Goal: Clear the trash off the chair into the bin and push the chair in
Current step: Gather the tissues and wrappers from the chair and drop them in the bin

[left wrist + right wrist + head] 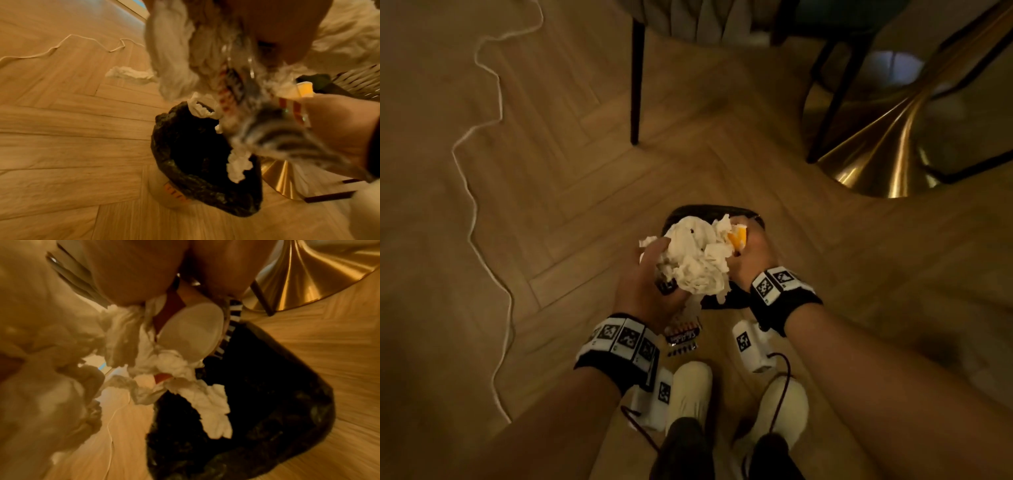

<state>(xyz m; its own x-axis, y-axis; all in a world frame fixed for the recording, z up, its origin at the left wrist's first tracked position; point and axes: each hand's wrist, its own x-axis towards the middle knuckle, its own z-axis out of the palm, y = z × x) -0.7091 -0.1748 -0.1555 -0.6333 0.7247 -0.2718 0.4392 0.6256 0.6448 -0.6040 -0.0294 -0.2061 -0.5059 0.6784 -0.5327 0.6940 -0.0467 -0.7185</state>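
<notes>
I'm gripping the trash bundle point(698, 263) with left hand point(650, 284) and right hand point(748, 255), holding it over the bin point(688, 210), lower centre; next I'm judging: let go, then push the chair point(678, 17), top of frame

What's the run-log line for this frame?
phase: dumping | left hand: grips crumpled tissues | right hand: grips tissues plus yellow wrapper | bin: below load, black liner | stray tissue: on floor

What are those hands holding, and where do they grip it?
A wad of trash, mostly crumpled tissues, pressed from both sides: left hand on its left, right hand on its right, above the bin.
</notes>
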